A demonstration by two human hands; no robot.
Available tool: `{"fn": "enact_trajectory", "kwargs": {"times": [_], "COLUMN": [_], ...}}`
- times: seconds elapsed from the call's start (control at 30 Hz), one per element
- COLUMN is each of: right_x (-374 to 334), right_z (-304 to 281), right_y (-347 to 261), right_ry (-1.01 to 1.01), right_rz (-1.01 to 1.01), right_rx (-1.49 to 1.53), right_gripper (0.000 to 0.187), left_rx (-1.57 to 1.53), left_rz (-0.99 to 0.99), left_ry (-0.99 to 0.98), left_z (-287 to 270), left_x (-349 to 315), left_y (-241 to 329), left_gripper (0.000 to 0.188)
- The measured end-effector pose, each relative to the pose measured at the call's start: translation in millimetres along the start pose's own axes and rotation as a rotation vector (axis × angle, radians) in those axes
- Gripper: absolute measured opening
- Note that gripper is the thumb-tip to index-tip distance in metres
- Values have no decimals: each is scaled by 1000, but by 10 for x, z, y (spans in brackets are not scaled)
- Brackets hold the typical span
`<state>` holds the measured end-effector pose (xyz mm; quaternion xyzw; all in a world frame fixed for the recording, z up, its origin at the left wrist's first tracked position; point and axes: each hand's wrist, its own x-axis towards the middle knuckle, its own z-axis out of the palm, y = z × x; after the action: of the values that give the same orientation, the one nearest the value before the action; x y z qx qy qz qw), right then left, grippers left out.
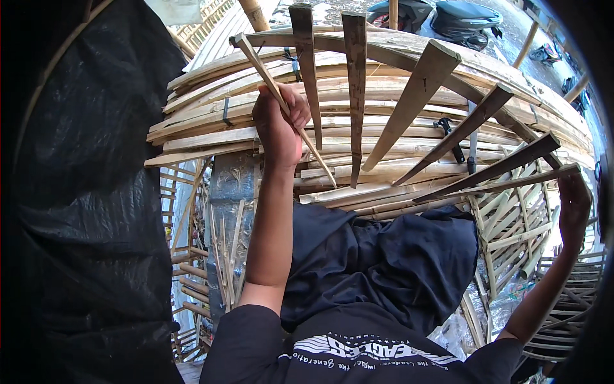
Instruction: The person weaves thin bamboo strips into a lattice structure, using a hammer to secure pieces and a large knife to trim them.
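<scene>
A wooden slat frame (pixel 355 83) spans the space over my lap. Several slats fan out from one long crosspiece, which curves in this view. At its left end my left hand (pixel 281 121) is closed round the outermost slat (pixel 313 150), fingers wrapped about its middle. Far off to the right, my right hand (pixel 574 203) is at the opposite end, by the end of the rightmost slat (pixel 531 181). Its fingers are partly hidden there, but they look curled on the wood. Beyond the slats lie bundled split-bamboo strips (pixel 211 118).
A knife (pixel 472 144) and a black-handled tool (pixel 453 142) lie on the bamboo. Black sheeting (pixel 96 192) hangs at the left. A woven bamboo lattice (pixel 518 224) stands at the right. Loose thin strips (pixel 227 249) lie left of my lap. A motor scooter (pixel 467 22) is parked beyond.
</scene>
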<state>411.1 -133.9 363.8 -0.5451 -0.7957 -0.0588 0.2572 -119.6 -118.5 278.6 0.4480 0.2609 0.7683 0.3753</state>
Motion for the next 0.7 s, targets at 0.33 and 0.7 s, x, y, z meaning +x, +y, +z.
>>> {"fn": "enact_trajectory", "kwargs": {"times": [0.33, 0.7], "right_x": [-104, -125], "right_z": [76, 112], "right_y": [303, 314], "right_ry": [56, 118], "right_rz": [63, 47], "right_rx": [128, 150], "right_gripper": [20, 21], "left_rx": [144, 316], "left_rz": [161, 205], "left_ry": [146, 188], "left_z": [-32, -45], "left_x": [52, 87], "left_y": [-32, 5], "left_gripper": [36, 41]}}
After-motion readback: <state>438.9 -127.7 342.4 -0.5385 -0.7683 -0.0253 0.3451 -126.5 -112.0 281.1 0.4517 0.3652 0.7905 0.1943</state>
